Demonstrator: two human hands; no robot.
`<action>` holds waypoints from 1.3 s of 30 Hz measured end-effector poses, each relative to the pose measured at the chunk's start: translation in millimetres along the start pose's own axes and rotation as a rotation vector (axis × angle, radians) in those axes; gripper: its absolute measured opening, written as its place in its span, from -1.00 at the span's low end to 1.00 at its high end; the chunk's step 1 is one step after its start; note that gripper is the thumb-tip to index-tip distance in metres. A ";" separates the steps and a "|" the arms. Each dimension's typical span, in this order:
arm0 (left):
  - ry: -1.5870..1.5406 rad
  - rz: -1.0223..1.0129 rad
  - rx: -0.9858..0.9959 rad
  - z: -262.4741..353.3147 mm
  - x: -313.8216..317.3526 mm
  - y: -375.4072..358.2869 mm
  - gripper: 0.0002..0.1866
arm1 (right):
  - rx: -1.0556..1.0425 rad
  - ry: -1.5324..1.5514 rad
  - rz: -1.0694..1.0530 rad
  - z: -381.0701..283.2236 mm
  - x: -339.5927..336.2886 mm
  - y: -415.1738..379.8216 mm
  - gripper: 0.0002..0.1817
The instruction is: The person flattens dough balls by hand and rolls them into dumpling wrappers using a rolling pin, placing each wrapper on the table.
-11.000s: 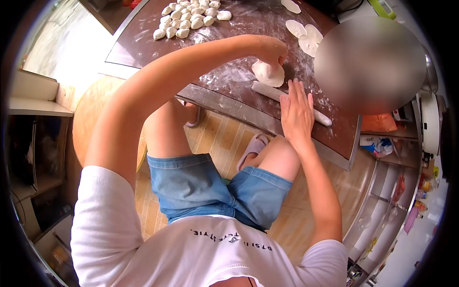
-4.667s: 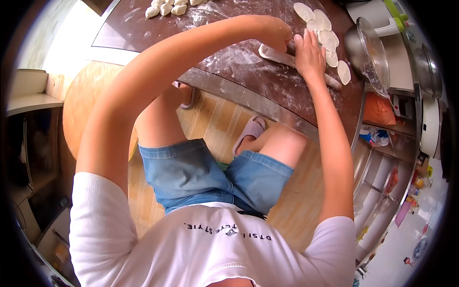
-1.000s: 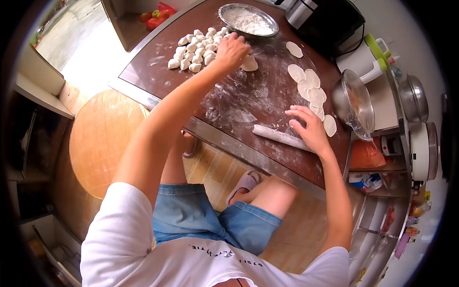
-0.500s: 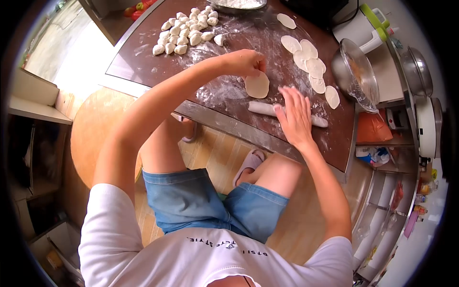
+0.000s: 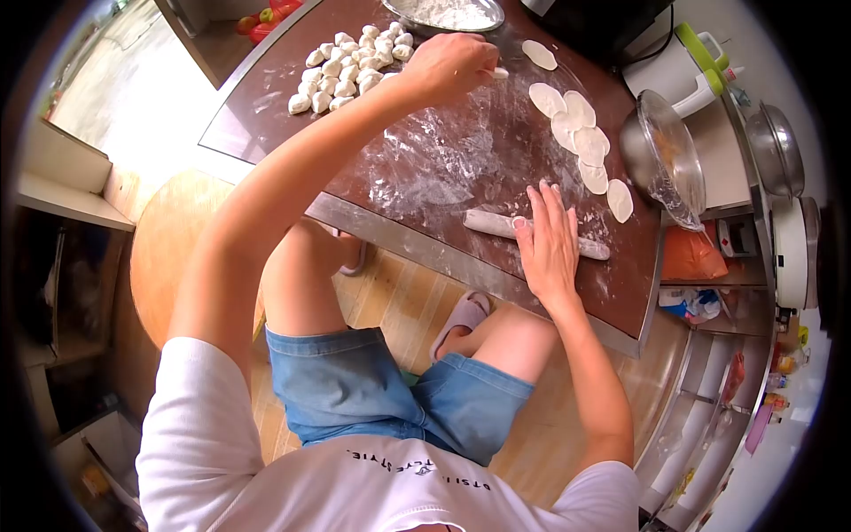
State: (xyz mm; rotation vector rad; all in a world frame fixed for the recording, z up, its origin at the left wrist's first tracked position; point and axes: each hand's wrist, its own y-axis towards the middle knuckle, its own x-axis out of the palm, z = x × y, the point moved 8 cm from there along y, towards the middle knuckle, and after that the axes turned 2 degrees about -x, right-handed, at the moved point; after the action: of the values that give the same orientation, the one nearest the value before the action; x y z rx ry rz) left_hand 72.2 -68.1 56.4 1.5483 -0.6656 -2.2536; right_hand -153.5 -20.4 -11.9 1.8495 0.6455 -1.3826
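Observation:
My left hand (image 5: 450, 67) is raised over the far part of the table, fingers pinched. A small pale edge of a dough wrapper (image 5: 501, 74) shows beyond its fingertips; the rest of the wrapper is hidden. Flat on the rolling pin (image 5: 489, 222) rests my right hand (image 5: 549, 244), fingers stretched out. The pin lies on the floured table (image 5: 390, 191) close to its front edge. To the right, several round dough wrappers (image 5: 591, 144) partly overlap. Many small dough pieces (image 5: 350, 64) are gathered at the far left, some hidden behind my left hand and forearm.
A metal bowl of flour (image 5: 448, 12) stands at the table's far edge. On the right is a steel bowl (image 5: 635, 146) with clear plastic over it, near a white and green appliance (image 5: 687, 75). A round wooden stool top (image 5: 173, 253) sits at left.
My left hand has lifted the dough wrapper off the table near the rolling pin and moved away toward the far side. My right hand stays on the pin. The view has shifted slightly.

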 end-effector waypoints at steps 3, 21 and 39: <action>0.157 -0.304 0.062 4.3 29.2 -34.7 -0.83 | 0.001 0.018 0.018 0.0 -0.6 3.5 -0.47; -0.505 -0.608 -0.186 46.8 64.6 -69.0 -0.69 | -0.013 -0.016 0.030 -4.2 0.5 -6.3 -0.50; -0.479 -0.796 -0.093 61.8 86.2 -43.0 -0.70 | 0.074 -0.080 -0.025 7.2 10.5 12.5 -0.50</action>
State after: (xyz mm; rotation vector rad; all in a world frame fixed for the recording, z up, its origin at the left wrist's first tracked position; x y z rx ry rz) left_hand -16.5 -64.2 -15.8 1.3766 -0.0084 -3.2374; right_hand -145.2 -34.1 -19.9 1.8382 0.5863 -1.5075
